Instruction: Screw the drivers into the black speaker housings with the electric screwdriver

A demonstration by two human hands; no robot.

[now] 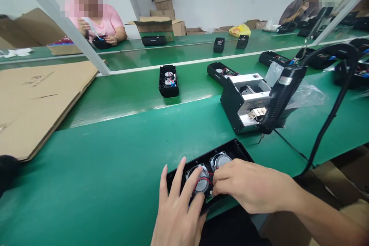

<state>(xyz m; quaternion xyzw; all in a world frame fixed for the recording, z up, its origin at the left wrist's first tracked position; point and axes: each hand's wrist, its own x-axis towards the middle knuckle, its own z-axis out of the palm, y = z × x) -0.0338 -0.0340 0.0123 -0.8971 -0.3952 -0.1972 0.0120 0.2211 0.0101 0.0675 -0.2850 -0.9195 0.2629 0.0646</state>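
Note:
A black speaker housing (235, 147) lies open side up on the green bench in front of me, tilted slightly. Two round silver speaker drivers sit inside, the left driver (202, 185) and the right driver (221, 159), with red and black wires (204, 179) across them. My left hand (180, 203) spans the housing's left end, fingers spread, index finger bent down inside and thumb at the near side. My right hand (245, 184) is closed in a pinch over the near edge, where the wires run to its fingertips. The fingertips partly hide a small green circuit board (209, 199).
A silver-and-black machine (245, 102) stands beyond the housing, with a black handheld tool (284, 98) hanging before it and a thick cable (331, 115) at right. Flat cardboard (37, 100) lies left. Another open housing (168, 80) sits behind. Two people work across the bench.

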